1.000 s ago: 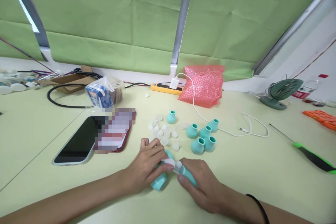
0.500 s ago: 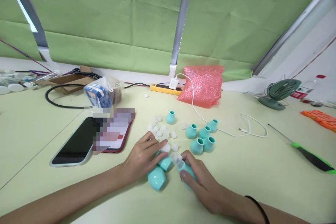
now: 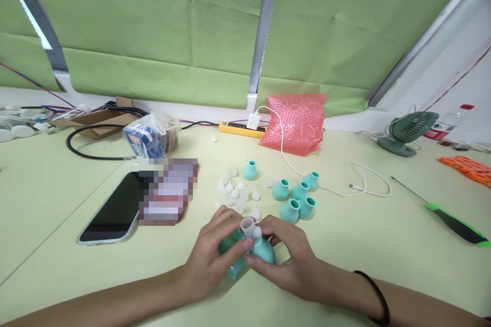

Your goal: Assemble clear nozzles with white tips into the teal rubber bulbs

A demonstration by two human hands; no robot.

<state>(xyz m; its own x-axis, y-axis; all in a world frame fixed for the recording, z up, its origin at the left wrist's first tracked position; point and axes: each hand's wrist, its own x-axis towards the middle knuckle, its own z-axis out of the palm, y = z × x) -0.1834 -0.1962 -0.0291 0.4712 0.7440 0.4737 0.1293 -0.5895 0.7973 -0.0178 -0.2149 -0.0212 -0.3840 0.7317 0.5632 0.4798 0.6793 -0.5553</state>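
My right hand (image 3: 287,255) is closed around a small teal bulb-shaped bottle (image 3: 264,251), which stands upright and slightly tilted. At its mouth is a translucent plastic fitting (image 3: 248,226) with an open tube end and a side knob. My left hand (image 3: 217,248) pinches this fitting between thumb and fingers. How far the fitting sits in the neck is hidden by my fingers. Other teal bottles (image 3: 235,269) lie beneath my left hand, partly covered. Just beyond my hands, a loose pile of small white translucent pieces (image 3: 235,194) is spread on the table.
Several open-necked teal bottles (image 3: 282,190) stand to the right of the pile, and one teal bottle (image 3: 250,170) stands behind it. Two phones (image 3: 111,209) lie left. A screwdriver (image 3: 452,222), white cable (image 3: 337,194), fan (image 3: 408,133) and pink bubble-wrap bag (image 3: 295,125) surround the area.
My left hand has moved from the white pieces to the fitting on the bottle. My right hand has brought the bottle left and turned it more upright, close to my left hand.
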